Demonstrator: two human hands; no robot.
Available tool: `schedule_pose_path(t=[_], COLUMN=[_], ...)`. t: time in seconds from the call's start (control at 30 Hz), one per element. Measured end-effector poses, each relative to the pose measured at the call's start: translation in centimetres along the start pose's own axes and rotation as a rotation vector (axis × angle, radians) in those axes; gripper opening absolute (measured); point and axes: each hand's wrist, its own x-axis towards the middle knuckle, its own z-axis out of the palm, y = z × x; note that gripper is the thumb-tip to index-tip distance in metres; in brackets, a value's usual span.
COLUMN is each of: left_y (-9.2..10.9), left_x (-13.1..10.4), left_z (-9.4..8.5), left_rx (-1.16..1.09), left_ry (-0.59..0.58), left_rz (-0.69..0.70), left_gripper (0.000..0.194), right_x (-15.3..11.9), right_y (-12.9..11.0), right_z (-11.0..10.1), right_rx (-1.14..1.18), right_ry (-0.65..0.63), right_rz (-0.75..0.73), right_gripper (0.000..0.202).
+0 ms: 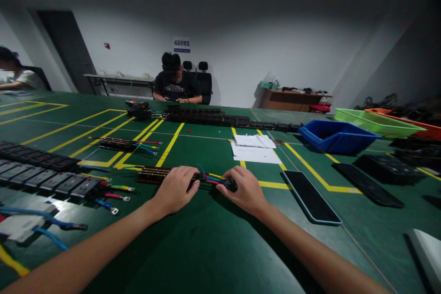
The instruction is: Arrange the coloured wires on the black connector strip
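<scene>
My left hand (pixel 177 188) is closed over the right end of a dark strip with brass-coloured bars (pixel 149 174), which lies on the green table. Yellow, blue and red wires (pixel 214 178) come out of that end and run to the right. At their tips my right hand (pixel 243 189) has thumb and fingers curled round the wire ends, near a metal ring terminal (pixel 227 183). A thin blue wire loops up between the hands. Behind lies a similar bar strip (pixel 115 144) with coloured, lugged wires.
Grey and black socket strips (pixel 51 179) with lugged wires lie at left. White paper (pixel 255 152), a phone (pixel 312 197), a blue bin (pixel 336 137) and a green basket (pixel 377 123) are at right. Black strips (pixel 223 121) line the far side. A person sits opposite, another far left.
</scene>
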Motion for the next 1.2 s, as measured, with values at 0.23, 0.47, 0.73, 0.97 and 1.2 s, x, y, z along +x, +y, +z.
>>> schedule_pose_path(t=[0.23, 0.47, 0.73, 0.97, 1.2], left_y=[0.1, 0.3, 0.3, 0.5, 1.9], left_x=[0.0, 0.1, -0.1, -0.3, -1.6], left_z=[-0.2, -0.2, -0.2, -0.5, -1.0], left_rx=[0.002, 0.013, 0.027, 0.044, 0.033], left_ry=[-0.018, -0.015, 0.002, 0.001, 0.019], left_rz=[-0.01, -0.012, 0.014, 0.041, 0.016], left_gripper=[0.026, 0.027, 0.026, 0.026, 0.029], right_x=[-0.1, 0.0, 0.0, -0.4, -1.4], right_y=[0.2, 0.5, -0.1, -0.9, -2.3], right_z=[0.3, 0.6, 0.7, 0.4, 0.2], right_rx=[0.003, 0.002, -0.031, -0.027, 0.026], right_ry=[0.004, -0.026, -0.061, -0.048, -0.043], right_rz=[-0.007, -0.023, -0.013, 0.033, 0.122], right_gripper=[0.025, 0.025, 0.019, 0.02, 0.021])
